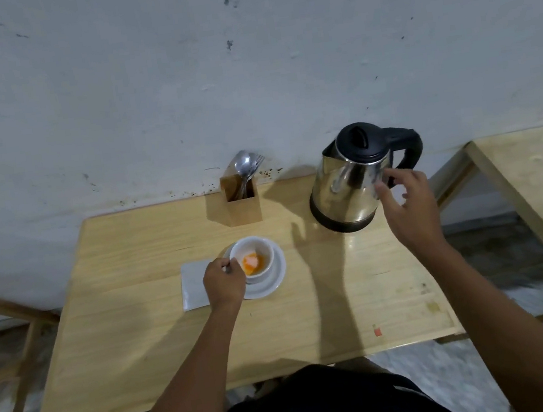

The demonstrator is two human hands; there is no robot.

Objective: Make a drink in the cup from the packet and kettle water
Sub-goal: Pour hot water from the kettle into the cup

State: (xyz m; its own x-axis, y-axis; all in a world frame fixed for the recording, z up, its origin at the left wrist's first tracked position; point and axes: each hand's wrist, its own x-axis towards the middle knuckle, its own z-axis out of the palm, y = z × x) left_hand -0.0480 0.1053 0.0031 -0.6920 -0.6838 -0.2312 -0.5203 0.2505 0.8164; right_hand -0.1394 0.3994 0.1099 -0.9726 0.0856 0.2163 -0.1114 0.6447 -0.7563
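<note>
My left hand (224,282) is closed around the handle side of the small white ceramic cup (252,258), steadying it on its round white saucer (274,279). Whether something thin is pinched in those fingers I cannot tell. In the bottom of the cup lies orange powder (252,263) with a paler lump in it, so the packet's contents appear to be in and the water is what remains.

My right hand (407,210) is spread and empty, fingertips at the flank of the polished steel kettle (346,183), not on its black plastic handle (409,149). To do this step well I should go round to that handle, wrap it fully, and keep my fingers off the shiny body, which may be hot. The kettle is likely heavy, so I should lift it straight, bring the spout over the cup and tip slowly; the cup is narrow and shallow.

A flat pale sheet (193,283), perhaps a napkin, lies beside the saucer on the smooth light wooden table (141,326). A square wooden holder (241,203) with metal spoons and a fork (247,165) stands at the wall.
</note>
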